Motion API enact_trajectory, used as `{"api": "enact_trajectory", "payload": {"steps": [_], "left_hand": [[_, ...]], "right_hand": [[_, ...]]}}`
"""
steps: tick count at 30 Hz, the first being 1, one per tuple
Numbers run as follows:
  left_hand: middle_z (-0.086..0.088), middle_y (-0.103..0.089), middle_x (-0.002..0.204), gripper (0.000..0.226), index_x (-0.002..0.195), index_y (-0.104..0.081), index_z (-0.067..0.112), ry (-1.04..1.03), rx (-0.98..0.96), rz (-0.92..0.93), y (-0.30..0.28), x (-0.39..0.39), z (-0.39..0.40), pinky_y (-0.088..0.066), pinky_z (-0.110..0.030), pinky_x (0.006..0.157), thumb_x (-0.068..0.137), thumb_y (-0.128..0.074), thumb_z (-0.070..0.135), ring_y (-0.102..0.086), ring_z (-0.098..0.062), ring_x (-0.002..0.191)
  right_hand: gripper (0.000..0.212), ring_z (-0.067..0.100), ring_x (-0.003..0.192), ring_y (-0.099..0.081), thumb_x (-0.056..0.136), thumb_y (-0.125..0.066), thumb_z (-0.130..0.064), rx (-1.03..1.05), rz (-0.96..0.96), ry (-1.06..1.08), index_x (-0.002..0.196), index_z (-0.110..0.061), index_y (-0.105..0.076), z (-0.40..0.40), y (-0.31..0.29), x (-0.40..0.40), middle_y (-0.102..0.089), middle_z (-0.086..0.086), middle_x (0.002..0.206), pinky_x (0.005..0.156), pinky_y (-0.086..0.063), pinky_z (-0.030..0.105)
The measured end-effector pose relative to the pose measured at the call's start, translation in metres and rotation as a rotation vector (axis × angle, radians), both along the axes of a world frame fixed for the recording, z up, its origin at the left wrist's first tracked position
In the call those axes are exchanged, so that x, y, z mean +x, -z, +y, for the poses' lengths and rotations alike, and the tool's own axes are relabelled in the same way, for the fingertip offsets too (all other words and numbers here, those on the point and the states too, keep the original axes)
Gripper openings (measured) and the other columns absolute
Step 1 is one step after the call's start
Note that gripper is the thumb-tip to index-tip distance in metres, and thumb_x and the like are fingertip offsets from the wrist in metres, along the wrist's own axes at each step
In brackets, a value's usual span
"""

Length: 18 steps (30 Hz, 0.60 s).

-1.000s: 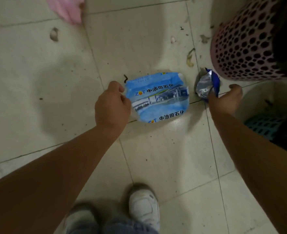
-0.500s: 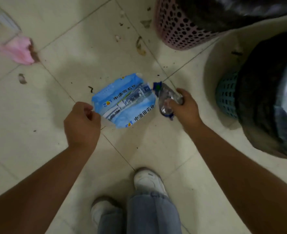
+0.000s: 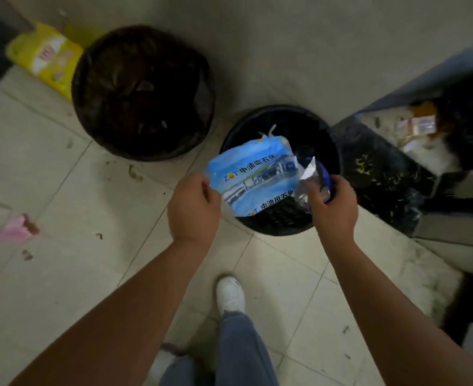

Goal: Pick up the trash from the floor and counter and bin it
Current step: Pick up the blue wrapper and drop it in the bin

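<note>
Far left of the floor [image 3: 62, 274]: a pink scrap [image 3: 12, 228] lies on the tile, untouched, with small dark bits of litter near it. At the floor's top-left, against the wall, sits a yellow packet [image 3: 44, 55], blurred. Just right of it a large bin with a dark liner [image 3: 143, 90] stands open, crumpled stuff inside, contents hard to tell.

Centre: left hand [image 3: 193, 208] with fingers clamped on the left edge of a blue printed wrapper [image 3: 253, 176], pinched at one side so the flat bag hangs out over the smaller black bin [image 3: 281, 221]. Wrapper sits above that bin's mouth, not in it yet. Something white shows inside the bin behind the wrapper.

Right hand [image 3: 332, 207] has fingers closed round a crumpled silver-and-blue foil wrapper [image 3: 313, 179], also over the same bin, touching or just beside the blue one. Both pieces look staged for a drop, likely by simply opening the fingers.

Further right: a dark speckled worktop [image 3: 380, 168] butts up near the bin, with more clutter at its far right edge, too blurred to name. So floor and worktop trash remains.

Surface is pale square tile, grimy, dim light. White shoe [image 3: 229, 295] and jeans at the bottom.
</note>
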<state>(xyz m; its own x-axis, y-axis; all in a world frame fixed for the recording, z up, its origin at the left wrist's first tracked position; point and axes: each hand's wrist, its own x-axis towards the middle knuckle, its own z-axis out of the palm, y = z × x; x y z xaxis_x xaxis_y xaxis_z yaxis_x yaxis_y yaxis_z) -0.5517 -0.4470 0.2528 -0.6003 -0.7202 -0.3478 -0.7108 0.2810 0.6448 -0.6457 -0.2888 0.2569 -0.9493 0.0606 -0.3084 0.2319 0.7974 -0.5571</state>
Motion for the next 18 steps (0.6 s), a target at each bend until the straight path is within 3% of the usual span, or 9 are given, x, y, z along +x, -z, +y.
{"api": "enact_trajectory", "payload": {"steps": [4,8,11,14,16,18], "left_hand": [[-0.022,-0.060,0.118,0.026,0.117,-0.055,-0.001,0.303,0.077,-0.205,0.011,-0.051,0.029,-0.047,-0.035,0.085,0.094,-0.050,0.011,-0.057,-0.033,0.108],[-0.020,-0.056,0.124,0.029,0.119,-0.053,-0.001,0.614,0.039,-0.425,0.023,-0.052,0.041,-0.046,-0.036,0.089,0.096,-0.045,0.012,-0.053,-0.032,0.115],[-0.013,-0.051,0.135,0.035,0.130,-0.048,0.005,0.682,-0.032,-0.490,0.020,-0.030,0.032,-0.043,-0.032,0.098,0.097,-0.042,0.013,-0.046,-0.025,0.124],[-0.006,-0.032,0.153,0.046,0.145,-0.032,0.014,0.698,-0.145,-0.557,0.012,0.001,0.006,-0.028,-0.031,0.113,0.099,-0.038,0.020,-0.027,-0.021,0.141],[-0.004,-0.018,0.159,0.050,0.149,-0.022,0.017,0.686,-0.220,-0.626,0.007,0.027,-0.019,-0.016,-0.036,0.120,0.101,-0.034,0.024,-0.012,-0.022,0.147],[-0.004,-0.006,0.162,0.051,0.151,-0.013,0.019,0.631,-0.257,-0.689,0.007,0.055,-0.049,-0.008,-0.041,0.122,0.103,-0.029,0.029,-0.001,-0.023,0.149]], "right_hand": [[0.052,0.038,0.121,-0.044,0.087,-0.059,-0.024,0.183,-0.220,-0.167,0.129,0.000,-0.040,0.012,0.019,-0.030,-0.046,0.026,0.130,0.098,-0.040,0.039],[0.042,0.038,0.121,-0.045,0.090,-0.052,-0.023,0.254,-0.377,-0.400,0.124,0.001,-0.047,0.010,0.024,-0.027,-0.049,0.025,0.129,0.099,-0.041,0.041],[0.042,0.038,0.120,-0.046,0.090,-0.053,-0.021,0.223,-0.365,-0.490,0.125,0.002,-0.048,0.001,0.022,-0.010,-0.052,0.024,0.129,0.097,-0.043,0.044],[0.044,0.040,0.121,-0.047,0.088,-0.054,-0.023,0.210,-0.333,-0.570,0.124,0.004,-0.050,-0.013,0.019,0.013,-0.053,0.026,0.128,0.098,-0.042,0.046],[0.053,0.047,0.118,-0.049,0.083,-0.049,-0.031,0.230,-0.291,-0.638,0.119,0.007,-0.053,-0.031,0.019,0.030,-0.056,0.033,0.122,0.097,-0.043,0.052],[0.067,0.049,0.126,-0.042,0.078,-0.037,-0.042,0.273,-0.246,-0.751,0.125,0.003,-0.050,-0.060,0.016,0.047,-0.049,0.033,0.132,0.104,-0.037,0.056]]}}
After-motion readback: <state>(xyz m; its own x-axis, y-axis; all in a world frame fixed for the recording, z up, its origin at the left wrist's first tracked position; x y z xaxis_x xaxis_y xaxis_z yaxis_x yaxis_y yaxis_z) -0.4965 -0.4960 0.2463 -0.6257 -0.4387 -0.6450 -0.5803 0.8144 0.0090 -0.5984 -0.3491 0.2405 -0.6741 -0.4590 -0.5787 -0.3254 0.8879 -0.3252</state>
